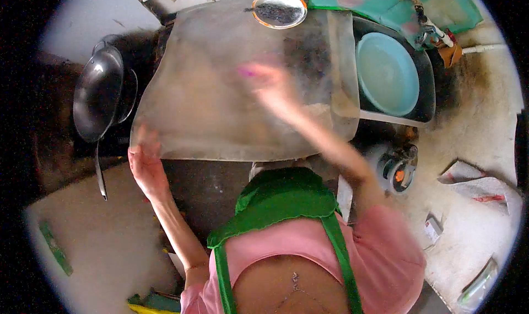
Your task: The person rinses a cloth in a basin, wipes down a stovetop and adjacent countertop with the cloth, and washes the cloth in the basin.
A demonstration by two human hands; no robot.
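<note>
A large cloudy, see-through plastic sheet (pixel 220 110) lies spread in front of me. My left hand (pixel 146 165) grips its near left corner, the fingers showing faintly at the edge. Over the middle of the sheet is my right hand (pixel 270 85), smeared by motion, its fingers closed on a small purple thing (pixel 246 70) whose kind I cannot make out. Whether that thing touches the sheet is too blurred to tell. At the sheet's far edge rests a white plate (pixel 300 14) with an orange rim, bearing a heap of dark, wiry material.
A black wok (pixel 99 93) stands at the left. On the right, a light blue basin (pixel 416 88) of cloudy water sits in a sink (pixel 427 113) below a tap (pixel 427 38). A gas cylinder (pixel 398 173) and a grey cloth (pixel 474 183) are lower right.
</note>
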